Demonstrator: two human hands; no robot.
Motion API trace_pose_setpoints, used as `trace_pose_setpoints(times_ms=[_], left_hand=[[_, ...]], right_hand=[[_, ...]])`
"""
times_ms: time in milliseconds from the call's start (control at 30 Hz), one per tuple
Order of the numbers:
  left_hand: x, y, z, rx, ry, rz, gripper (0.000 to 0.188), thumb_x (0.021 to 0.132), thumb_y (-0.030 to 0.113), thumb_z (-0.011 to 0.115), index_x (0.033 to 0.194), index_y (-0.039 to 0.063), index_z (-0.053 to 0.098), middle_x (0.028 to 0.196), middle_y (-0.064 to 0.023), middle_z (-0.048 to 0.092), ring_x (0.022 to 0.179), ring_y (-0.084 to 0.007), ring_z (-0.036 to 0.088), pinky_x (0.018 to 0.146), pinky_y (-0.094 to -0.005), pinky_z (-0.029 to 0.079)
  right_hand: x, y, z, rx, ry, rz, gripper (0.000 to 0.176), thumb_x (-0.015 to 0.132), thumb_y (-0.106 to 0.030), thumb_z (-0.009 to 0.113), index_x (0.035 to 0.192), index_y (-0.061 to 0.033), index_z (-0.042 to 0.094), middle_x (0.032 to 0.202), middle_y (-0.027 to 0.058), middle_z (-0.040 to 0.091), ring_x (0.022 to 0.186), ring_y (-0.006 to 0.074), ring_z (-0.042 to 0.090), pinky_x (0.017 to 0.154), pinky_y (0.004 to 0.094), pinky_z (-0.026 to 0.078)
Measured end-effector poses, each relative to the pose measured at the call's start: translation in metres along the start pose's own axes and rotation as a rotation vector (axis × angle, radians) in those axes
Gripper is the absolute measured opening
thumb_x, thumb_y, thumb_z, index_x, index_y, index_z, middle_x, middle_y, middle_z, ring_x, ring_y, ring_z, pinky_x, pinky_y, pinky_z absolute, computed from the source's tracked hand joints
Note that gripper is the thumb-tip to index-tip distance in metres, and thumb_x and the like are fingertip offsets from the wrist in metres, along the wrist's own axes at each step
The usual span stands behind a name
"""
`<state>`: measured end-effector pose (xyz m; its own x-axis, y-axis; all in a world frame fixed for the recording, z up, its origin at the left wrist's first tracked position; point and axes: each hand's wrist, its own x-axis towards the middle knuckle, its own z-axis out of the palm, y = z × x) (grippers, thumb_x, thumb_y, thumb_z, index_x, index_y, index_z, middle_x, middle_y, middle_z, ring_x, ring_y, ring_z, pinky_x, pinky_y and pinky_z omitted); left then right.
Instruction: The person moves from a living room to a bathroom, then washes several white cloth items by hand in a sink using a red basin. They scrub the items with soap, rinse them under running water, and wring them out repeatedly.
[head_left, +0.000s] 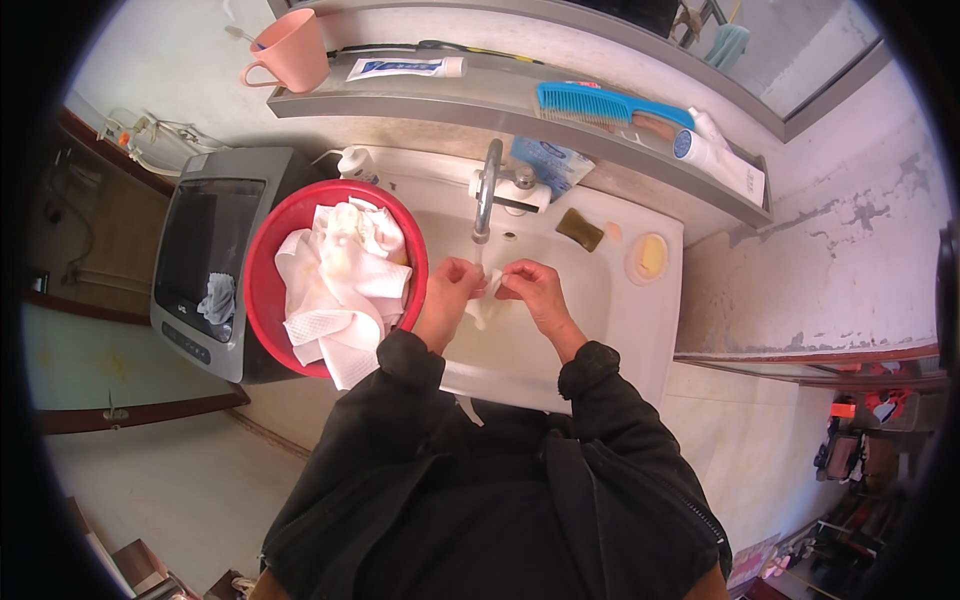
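Note:
Both hands are over the white washbasin (577, 300), just below the spout of the chrome faucet (489, 195). Between them hangs a small piece of wet white cloth (489, 304). My left hand (454, 289) pinches its left side with thumb and fingers. On the other side, my right hand (538, 291) grips it by the fingertips. A thin stream of water seems to run from the spout onto the cloth. Left of my left hand, a red plastic basin (259, 300) holds a heap of white textured cloths (349, 262), one draping over its front rim.
A grey washing machine (217, 255) stands left, a crumpled cloth on its lid. On the basin's right lie a dark green bar (580, 229) and a soap dish (646, 259) with yellow soap. Above runs a metal shelf (450, 101) with a pink mug (292, 52), tubes and a blue comb (600, 103).

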<state>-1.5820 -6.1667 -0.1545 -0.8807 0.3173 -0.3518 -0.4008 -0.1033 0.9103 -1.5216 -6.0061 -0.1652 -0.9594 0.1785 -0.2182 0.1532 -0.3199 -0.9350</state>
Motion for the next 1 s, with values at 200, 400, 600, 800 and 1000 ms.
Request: trace_pose_setpoints(times_ms=[200, 400, 600, 800, 1000], left_hand=[[-0.007, -0.002, 0.001, 0.511, -0.048, 0.248, 0.019, 0.085, 0.016, 0.069, 0.088, -0.002, 0.066, 0.077, -0.0062, 0.067, 0.071, -0.0128, 0.062, 0.065, -0.0272, 0.048], [0.001, -0.005, -0.003, 0.304, -0.141, 0.077, 0.018, 0.090, 0.019, 0.066, 0.089, 0.001, 0.063, 0.078, -0.0014, 0.061, 0.072, -0.0101, 0.057, 0.069, -0.0242, 0.046], [0.005, -0.009, -0.010, -0.119, -0.174, -0.174, 0.014, 0.095, 0.020, 0.060, 0.092, 0.007, 0.058, 0.081, 0.0016, 0.056, 0.075, -0.0097, 0.054, 0.073, -0.0254, 0.046], [0.004, -0.010, -0.005, -0.376, -0.114, -0.183, 0.014, 0.096, 0.018, 0.058, 0.086, 0.007, 0.054, 0.078, 0.0012, 0.051, 0.071, -0.0103, 0.048, 0.069, -0.0247, 0.042], [0.009, -0.016, -0.013, -0.467, -0.004, -0.071, 0.011, 0.096, 0.013, 0.058, 0.091, 0.004, 0.057, 0.086, -0.0015, 0.054, 0.077, -0.0123, 0.053, 0.079, -0.0249, 0.046]], right_hand=[[0.001, 0.002, 0.005, -0.023, 0.030, 0.000, 0.013, 0.086, -0.006, 0.062, 0.095, 0.0027, 0.063, 0.082, 0.0083, 0.066, 0.074, 0.0156, 0.066, 0.069, 0.0286, 0.055], [0.001, -0.010, 0.009, -0.728, 0.052, -0.330, 0.009, 0.082, -0.006, 0.062, 0.090, -0.0027, 0.061, 0.077, 0.0119, 0.063, 0.067, 0.0226, 0.064, 0.061, 0.0335, 0.049], [0.002, -0.020, 0.017, -0.727, 0.092, -0.431, 0.010, 0.081, -0.006, 0.062, 0.089, -0.0030, 0.057, 0.074, 0.0153, 0.060, 0.064, 0.0315, 0.060, 0.059, 0.0367, 0.048], [0.003, -0.018, 0.022, -0.716, 0.114, -0.441, 0.011, 0.082, -0.004, 0.062, 0.091, -0.0017, 0.056, 0.073, 0.0127, 0.061, 0.063, 0.0210, 0.060, 0.060, 0.0319, 0.049], [-0.002, -0.010, 0.023, -0.444, 0.107, -0.130, 0.015, 0.086, -0.009, 0.063, 0.097, -0.0009, 0.055, 0.076, 0.0088, 0.064, 0.069, 0.0161, 0.063, 0.063, 0.0288, 0.051]])
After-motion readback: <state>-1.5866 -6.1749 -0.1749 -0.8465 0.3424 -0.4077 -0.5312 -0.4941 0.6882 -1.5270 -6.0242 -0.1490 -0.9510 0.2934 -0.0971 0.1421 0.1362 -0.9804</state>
